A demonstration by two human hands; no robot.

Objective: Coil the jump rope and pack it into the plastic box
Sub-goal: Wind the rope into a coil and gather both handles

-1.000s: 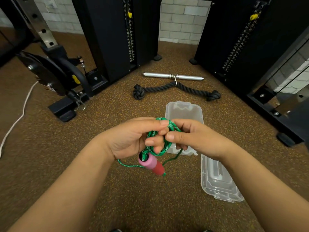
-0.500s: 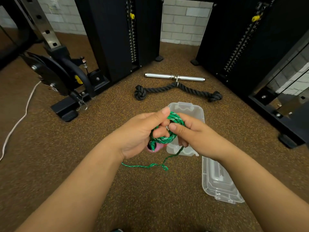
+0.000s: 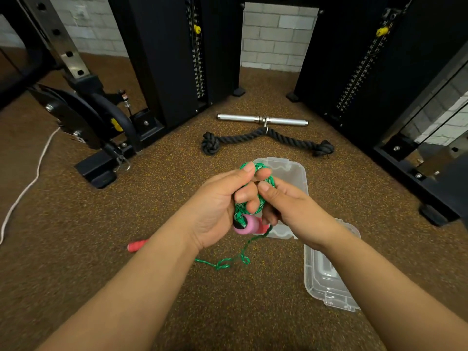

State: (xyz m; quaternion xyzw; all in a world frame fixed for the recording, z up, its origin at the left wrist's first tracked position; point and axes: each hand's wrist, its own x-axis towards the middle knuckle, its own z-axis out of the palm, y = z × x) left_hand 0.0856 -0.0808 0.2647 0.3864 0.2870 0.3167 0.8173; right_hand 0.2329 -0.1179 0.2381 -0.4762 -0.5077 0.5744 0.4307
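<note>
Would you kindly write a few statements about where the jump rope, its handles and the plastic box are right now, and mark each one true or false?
1. Both hands, left hand and right hand, hold the coiled green jump rope. True.
2. The plastic box has its lid on. False: the box lies open on the floor, and the lid lies apart, nearer the person.
3. A pink handle hangs just under the coil. True.
4. The whole rope is already coiled. False: a loose green tail trails on the floor.
5. The red handle lies in the box. False: it lies on the floor, left of the left forearm.
</note>
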